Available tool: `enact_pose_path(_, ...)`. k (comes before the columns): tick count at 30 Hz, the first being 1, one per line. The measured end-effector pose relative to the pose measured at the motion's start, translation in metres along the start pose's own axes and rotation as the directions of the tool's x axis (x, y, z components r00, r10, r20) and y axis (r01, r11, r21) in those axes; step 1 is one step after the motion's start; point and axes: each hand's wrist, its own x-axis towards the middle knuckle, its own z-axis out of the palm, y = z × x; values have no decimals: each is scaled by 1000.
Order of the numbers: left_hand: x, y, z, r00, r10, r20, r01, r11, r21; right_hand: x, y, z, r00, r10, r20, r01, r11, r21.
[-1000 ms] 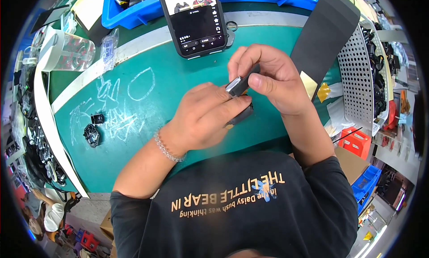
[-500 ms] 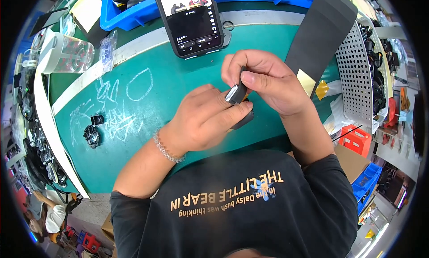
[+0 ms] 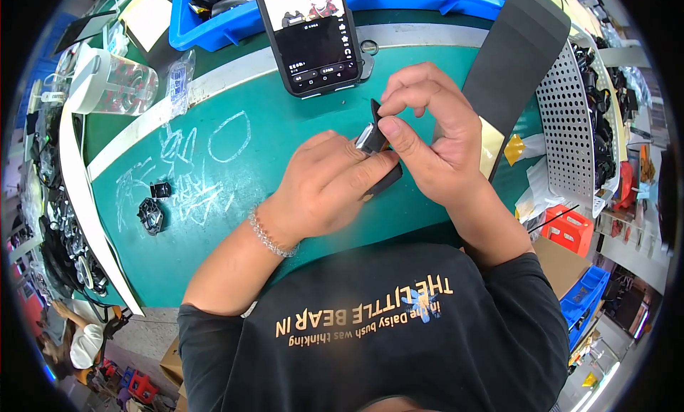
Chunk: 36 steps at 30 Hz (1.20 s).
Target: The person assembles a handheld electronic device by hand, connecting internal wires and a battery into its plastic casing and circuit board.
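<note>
A small black device (image 3: 385, 183) with a shiny silvery piece (image 3: 365, 137) at its upper end is gripped in my left hand (image 3: 328, 184), whose fingers wrap over most of it. My right hand (image 3: 443, 145) pinches a thin black strip or flap (image 3: 375, 114) between thumb and fingers at the device's upper end. Whether that flap is joined to the device I cannot tell. Left of my hands, on the green mat (image 3: 278, 137), lie a round black plastic part (image 3: 150, 216) and a small square black part (image 3: 160, 189).
A phone (image 3: 317, 52) with its screen lit stands at the far side. Behind it sits a blue tray (image 3: 399, 0) of black parts. A clear plastic jug (image 3: 117, 84) is at far left. On the right are a long black board (image 3: 516, 45) and a perforated grey basket (image 3: 570, 120).
My right fingers have lifted and spread slightly, and the black flap now stands more upright above the device. My left hand keeps its hold, and the view has shifted slightly.
</note>
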Motion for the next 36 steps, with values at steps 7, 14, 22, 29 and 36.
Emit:
enact_pose_path(7,0,1,-1,1000,-9,13,9,1000,14,0,-1,1,999,-11,33,9,999,49)
enact_pose_path(14,-6,-4,4,999,26,-33,-25,999,30,-1,-3,2,993,63,98,-81,979,186)
enact_pose_path(22,-3,-1,1,1000,25,0,-25,1000,11,-2,-3,0,978,120,172,-168,939,300)
enact_pose_path(29,1,2,1,999,35,-5,-35,999,16,2,1,-6,959,52,278,-122,963,242)
enact_pose_path(36,1,1,-1,998,46,35,-47,999,28,4,-3,-6,951,64,302,-135,966,219)
